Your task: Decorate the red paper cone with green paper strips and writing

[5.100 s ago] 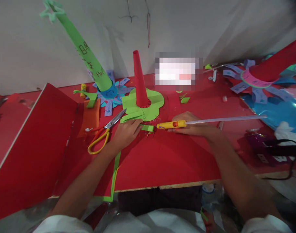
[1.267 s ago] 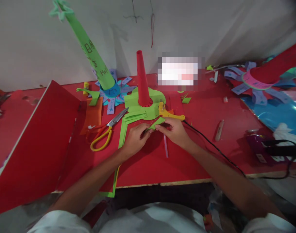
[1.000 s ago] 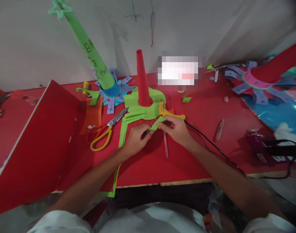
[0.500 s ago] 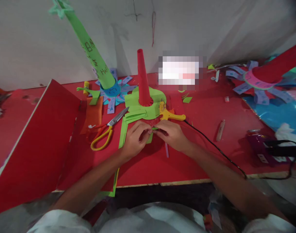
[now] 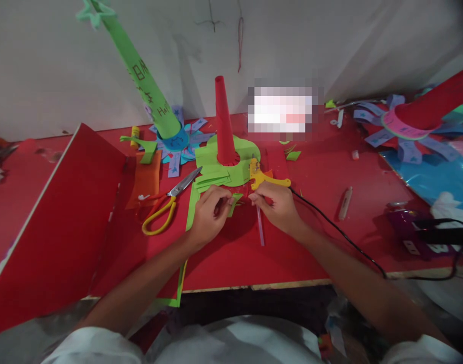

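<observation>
My left hand [image 5: 212,212] pinches a small lime-green paper strip [image 5: 235,200] between thumb and forefinger. A short gap to the right, my right hand [image 5: 279,205] is closed, its thumb and fingertips pressed together; whatever they may hold is too small to make out. Just behind that hand lies a yellow glue gun [image 5: 271,181], its black cord trailing right. Below its fingers a purplish glue stick [image 5: 260,232] rests on the red table [image 5: 223,268]. Beyond both hands stands a red paper cone [image 5: 224,121] on a green flower-shaped base [image 5: 246,172]. Folded green strips [image 5: 214,178] lie near my left hand.
Scissors with yellow and red handles [image 5: 159,217] lie left of my left hand. A red board [image 5: 64,217] stands at far left. A green lettered paper tube [image 5: 140,71] rises behind. On the right are a marker-like stick [image 5: 345,203] and a purple box [image 5: 402,227].
My hands have come apart. The right has drawn off to the right from the green paper, which stays in my left fingers and shows more fully.
</observation>
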The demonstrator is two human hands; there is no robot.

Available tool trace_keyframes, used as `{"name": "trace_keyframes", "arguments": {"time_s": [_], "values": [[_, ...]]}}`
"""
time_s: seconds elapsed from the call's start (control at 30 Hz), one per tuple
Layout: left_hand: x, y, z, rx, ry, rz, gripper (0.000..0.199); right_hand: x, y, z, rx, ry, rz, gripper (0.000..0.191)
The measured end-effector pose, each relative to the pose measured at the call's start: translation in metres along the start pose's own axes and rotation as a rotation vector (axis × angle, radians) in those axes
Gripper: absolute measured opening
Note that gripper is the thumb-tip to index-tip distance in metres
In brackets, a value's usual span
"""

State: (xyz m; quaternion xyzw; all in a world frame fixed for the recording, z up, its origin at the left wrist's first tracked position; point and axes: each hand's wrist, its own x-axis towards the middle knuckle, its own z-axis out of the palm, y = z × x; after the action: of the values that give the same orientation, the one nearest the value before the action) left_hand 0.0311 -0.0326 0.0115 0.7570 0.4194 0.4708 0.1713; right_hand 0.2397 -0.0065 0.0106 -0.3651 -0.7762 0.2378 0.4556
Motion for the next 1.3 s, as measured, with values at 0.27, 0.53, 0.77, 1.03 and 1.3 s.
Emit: {"name": "trace_keyframes", "arguments": {"time_s": [0.27, 0.53, 0.77, 1.03, 1.3], "values": [[-0.0022, -0.0037, 0.0014, 0.01, -0.038, 0.028, 0.007, -0.0018, -0.001, 0.0028, 0.074, -0.037, -0.004, 0.015], [0.0004, -0.0012, 0.0022, 0.018, -0.042, 0.089, 0.005, -0.0045, -0.0019, 0.0028, 0.013, -0.034, -0.05, 0.013], [-0.0015, -0.0022, 0.0032, 0.016, -0.044, 0.11, 0.008, -0.0065, -0.0018, 0.0039, -0.007, -0.069, -0.071, 0.013], [-0.001, 0.0003, 0.0019, 0.033, -0.042, 0.1, 0.007, -0.0062, -0.0039, 0.0034, 0.042, -0.065, -0.084, 0.012], [-0.0021, -0.0012, 0.0017, 0.04, -0.049, 0.08, 0.005, -0.0042, -0.004, 0.0012, 0.035, -0.093, -0.042, 0.016]]}}
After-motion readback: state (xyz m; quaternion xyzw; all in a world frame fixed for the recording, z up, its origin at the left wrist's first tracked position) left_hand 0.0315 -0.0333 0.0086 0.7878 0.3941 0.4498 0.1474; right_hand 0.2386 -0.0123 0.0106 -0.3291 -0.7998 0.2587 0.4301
